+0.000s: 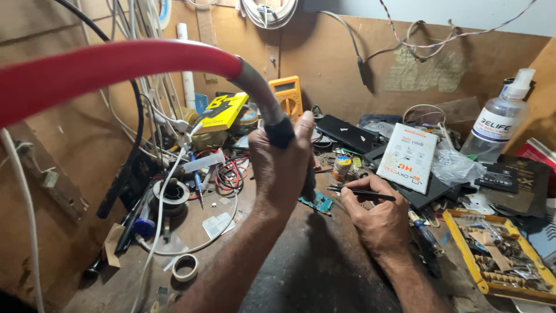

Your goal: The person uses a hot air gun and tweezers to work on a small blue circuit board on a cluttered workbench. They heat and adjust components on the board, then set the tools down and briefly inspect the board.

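Circuit board half behind hand

red hose, teal circuit board, yellow parts tray.

An electronics repair workshop: a cluttered wooden bench with a yellow multimeter, a solder spool, a small circuit board and tangled wires.
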